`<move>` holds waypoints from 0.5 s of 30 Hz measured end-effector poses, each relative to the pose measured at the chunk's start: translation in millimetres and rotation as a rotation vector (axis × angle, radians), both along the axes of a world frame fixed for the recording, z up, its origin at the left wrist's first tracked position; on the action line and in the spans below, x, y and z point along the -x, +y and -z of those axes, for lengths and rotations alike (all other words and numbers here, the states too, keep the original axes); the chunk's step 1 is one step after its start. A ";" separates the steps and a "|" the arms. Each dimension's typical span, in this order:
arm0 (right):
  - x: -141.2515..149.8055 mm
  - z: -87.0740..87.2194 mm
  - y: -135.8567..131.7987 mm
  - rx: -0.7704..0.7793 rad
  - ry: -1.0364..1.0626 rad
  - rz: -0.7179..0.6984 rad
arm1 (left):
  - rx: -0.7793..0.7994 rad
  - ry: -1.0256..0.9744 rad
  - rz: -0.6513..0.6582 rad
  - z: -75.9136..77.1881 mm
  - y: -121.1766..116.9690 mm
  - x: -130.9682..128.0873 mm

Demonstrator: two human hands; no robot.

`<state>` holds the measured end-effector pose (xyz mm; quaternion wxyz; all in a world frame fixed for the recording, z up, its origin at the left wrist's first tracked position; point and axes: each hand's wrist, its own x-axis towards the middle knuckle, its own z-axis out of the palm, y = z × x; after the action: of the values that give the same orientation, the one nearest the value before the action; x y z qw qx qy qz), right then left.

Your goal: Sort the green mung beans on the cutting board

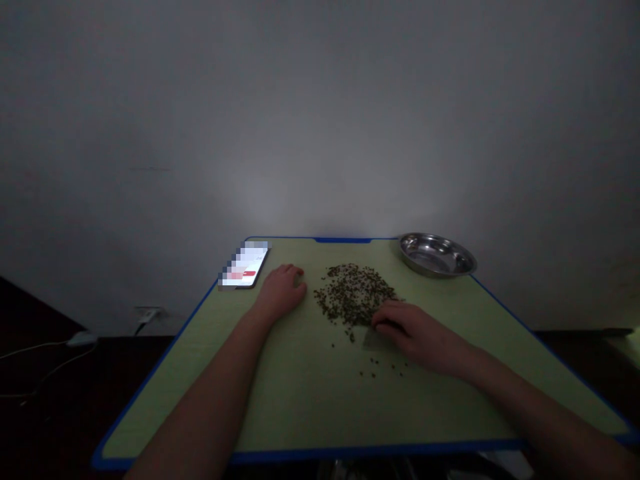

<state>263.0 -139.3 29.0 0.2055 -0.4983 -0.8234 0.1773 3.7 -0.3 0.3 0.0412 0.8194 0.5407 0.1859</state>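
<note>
My right hand (413, 330) is at the near right edge of a pile of small dark pieces (353, 293), knuckles up, with the fingers bent and the thumb drawn in close under them. The fingertips reach the border of the pile, but the light is dim and I cannot tell whether they pinch a piece or only touch the heap. A dark shadow lies on the worktop (300, 387) just beside my fingers.

My left hand (281, 290) is on the other side of the pile, low over the worktop or resting on it, palm down, the fingers slightly curved and the thumb standing apart from them. A narrow strip of worktop lies between it and the pile.

The pile sits between my two hands, spread out in a rough patch and denser toward my right hand. A few loose pieces (373, 375) lie scattered nearer to me, below my right hand.

Farther out, a phone (247, 267) with a lit screen lies at the far left edge, just beyond my left hand. A shiny metal bowl (430, 257) stands upright at the far right corner. The worktop is pale green with blue edging (350, 455). Behind it rises a pale wall (320, 120), with a plugged-in socket (149, 311) low on the left.
</note>
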 end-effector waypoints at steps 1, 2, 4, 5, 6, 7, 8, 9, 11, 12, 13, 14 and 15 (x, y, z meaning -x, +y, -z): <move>2.0 0.1 -1.6 0.004 0.004 0.002 | 0.003 -0.002 0.003 -0.1 -0.1 0.0; 4.3 0.4 -2.5 0.005 0.004 0.006 | 0.005 -0.005 0.004 -0.2 -0.2 0.0; 9.1 1.0 -2.5 0.001 -0.006 0.017 | 0.008 -0.008 0.003 -0.4 -0.7 0.0; 11.2 1.3 -1.9 -0.004 -0.013 0.023 | 0.010 -0.009 -0.001 -0.5 -0.9 0.0; 12.8 1.6 -1.0 -0.012 -0.018 0.029 | 0.012 -0.007 -0.004 -0.6 -1.2 0.0; 14.1 1.9 0.1 -0.022 -0.021 0.035 | 0.013 -0.005 -0.007 -0.7 -1.4 -0.1; 14.9 2.3 1.2 -0.033 -0.025 0.043 | 0.013 -0.002 -0.008 -0.9 -1.6 -0.1; 15.3 2.7 2.2 -0.046 -0.029 0.051 | 0.012 0.001 -0.009 -1.1 -1.7 -0.1; 15.3 3.7 4.2 -0.070 -0.036 0.065 | 0.010 0.008 -0.004 -1.6 -1.9 -0.2; 15.0 4.2 5.1 -0.078 -0.036 0.070 | 0.010 0.014 -0.004 -1.8 -1.9 -0.2; 14.7 4.8 6.0 -0.083 -0.036 0.073 | 0.010 0.020 -0.005 -2.1 -1.9 -0.2; 14.5 5.3 6.8 -0.084 -0.037 0.075 | 0.011 0.025 -0.006 -2.2 -1.8 -0.2; 14.3 5.8 7.7 -0.083 -0.039 0.075 | 0.012 0.029 -0.007 -2.1 -1.6 -0.1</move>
<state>248.7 -131.6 23.2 0.2164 -0.5234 -0.8146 0.1252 3.8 -1.9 2.4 0.0376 0.8199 0.5450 0.1712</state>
